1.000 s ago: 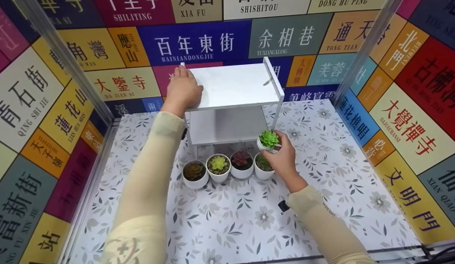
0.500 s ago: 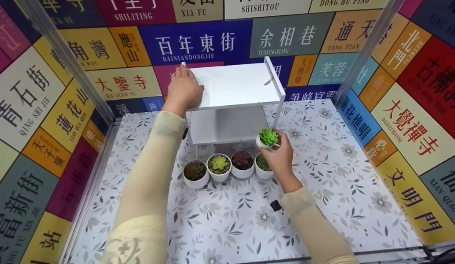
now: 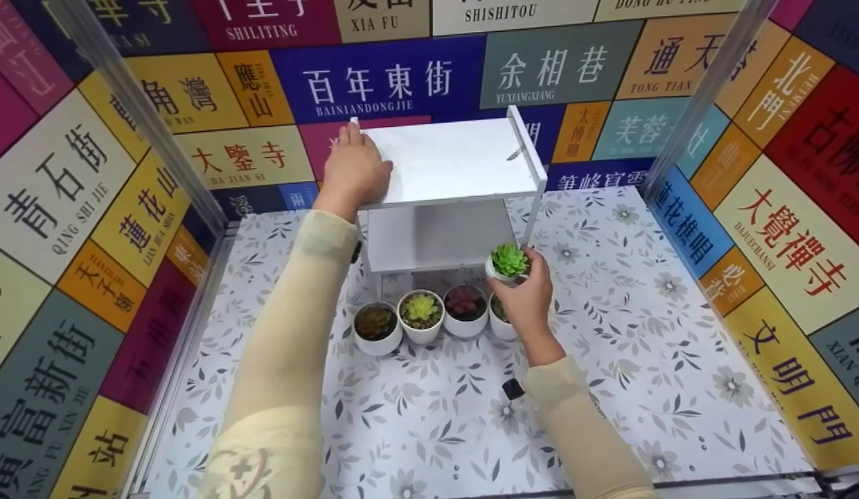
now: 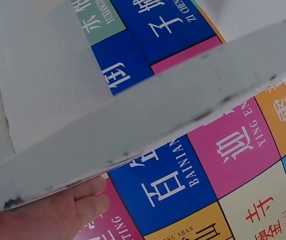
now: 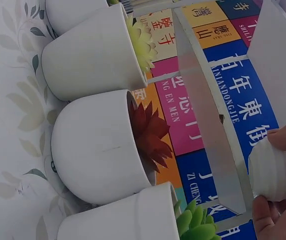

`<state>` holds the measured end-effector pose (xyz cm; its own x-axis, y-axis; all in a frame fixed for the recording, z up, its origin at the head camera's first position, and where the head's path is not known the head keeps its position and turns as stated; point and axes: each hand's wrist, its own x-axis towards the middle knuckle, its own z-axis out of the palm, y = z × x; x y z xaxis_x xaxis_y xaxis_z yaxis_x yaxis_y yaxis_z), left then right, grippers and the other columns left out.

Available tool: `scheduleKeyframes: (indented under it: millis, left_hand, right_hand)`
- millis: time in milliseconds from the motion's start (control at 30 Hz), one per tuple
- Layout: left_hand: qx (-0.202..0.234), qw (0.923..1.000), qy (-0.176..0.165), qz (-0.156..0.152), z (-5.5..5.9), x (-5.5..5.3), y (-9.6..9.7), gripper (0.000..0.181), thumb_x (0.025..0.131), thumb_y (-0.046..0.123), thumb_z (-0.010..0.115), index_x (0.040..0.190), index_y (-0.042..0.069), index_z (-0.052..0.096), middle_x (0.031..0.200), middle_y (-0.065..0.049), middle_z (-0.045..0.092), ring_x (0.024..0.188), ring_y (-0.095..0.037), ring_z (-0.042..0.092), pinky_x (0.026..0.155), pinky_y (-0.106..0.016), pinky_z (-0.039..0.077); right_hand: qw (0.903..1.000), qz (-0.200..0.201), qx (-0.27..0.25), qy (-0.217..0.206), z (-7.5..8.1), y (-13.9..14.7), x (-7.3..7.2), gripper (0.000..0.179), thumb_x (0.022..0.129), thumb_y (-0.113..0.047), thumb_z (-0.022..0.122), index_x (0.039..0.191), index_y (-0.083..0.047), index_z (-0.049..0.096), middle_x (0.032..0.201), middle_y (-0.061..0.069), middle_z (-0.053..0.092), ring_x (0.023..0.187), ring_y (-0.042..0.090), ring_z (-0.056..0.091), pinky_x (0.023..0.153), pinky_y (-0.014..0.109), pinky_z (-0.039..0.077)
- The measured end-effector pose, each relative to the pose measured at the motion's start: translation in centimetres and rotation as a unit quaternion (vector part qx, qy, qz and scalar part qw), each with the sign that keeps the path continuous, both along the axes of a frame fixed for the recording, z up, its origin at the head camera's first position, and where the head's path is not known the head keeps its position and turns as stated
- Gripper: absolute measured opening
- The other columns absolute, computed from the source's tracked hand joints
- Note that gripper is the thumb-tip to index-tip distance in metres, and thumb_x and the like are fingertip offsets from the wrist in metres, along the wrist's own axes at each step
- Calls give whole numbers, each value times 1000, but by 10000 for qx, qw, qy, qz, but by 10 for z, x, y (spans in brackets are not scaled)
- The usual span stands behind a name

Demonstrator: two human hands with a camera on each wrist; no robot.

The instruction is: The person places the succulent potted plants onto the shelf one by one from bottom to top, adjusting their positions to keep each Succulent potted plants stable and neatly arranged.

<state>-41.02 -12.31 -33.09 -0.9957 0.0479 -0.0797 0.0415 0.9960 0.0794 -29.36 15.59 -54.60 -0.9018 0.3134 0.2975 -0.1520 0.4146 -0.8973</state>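
Note:
A white two-tier shelf (image 3: 457, 156) stands at the back of the table. My left hand (image 3: 358, 166) grips its left side panel; in the left wrist view the fingers (image 4: 90, 200) lie along one side of that panel. Off the shelf's lower right front corner, my right hand (image 3: 530, 298) holds a small white pot with a bright green succulent (image 3: 509, 259), pinched between thumb and fingers. The right wrist view shows the white pot (image 5: 273, 170) in that grip, close to the lower board's front edge. The lower tier (image 3: 443, 235) carries nothing.
Several white potted succulents stand in a row before the shelf: a brown one (image 3: 377, 336), a yellow-green one (image 3: 420, 319), a dark red one (image 3: 465, 319), and a green one (image 3: 501, 319) partly behind my right hand. Sign-printed walls (image 3: 374, 76) enclose the floral-patterned table (image 3: 429, 416).
My right hand and forearm have shifted slightly left relative to the shelf, still holding the potted succulent, and cover more of the rightmost pot. The left hand stays on the shelf.

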Motion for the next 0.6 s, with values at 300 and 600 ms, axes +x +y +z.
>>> scheduleKeyframes:
  millis: [300, 600]
  left_hand:
    - [73, 10000, 18, 23, -1, 1, 0, 79, 113, 44, 34, 167, -9, 10, 177, -26, -8, 167, -40, -3, 138, -50, 3]
    - [151, 9998, -2, 104, 0, 1, -1, 80, 113, 45, 35, 167, -7, 9, 177, -24, -9, 167, -38, -4, 138, -48, 2]
  right_hand:
    - [9994, -184, -276, 26, 0, -10, -5, 74, 80, -17, 92, 142, -2, 55, 139, 20, 63, 129, 37, 62, 110, 53, 53]
    - [9984, -286, -427, 215, 1, -20, -8, 73, 80, -18, 91, 140, 0, 54, 137, 21, 61, 127, 37, 61, 109, 54, 52]
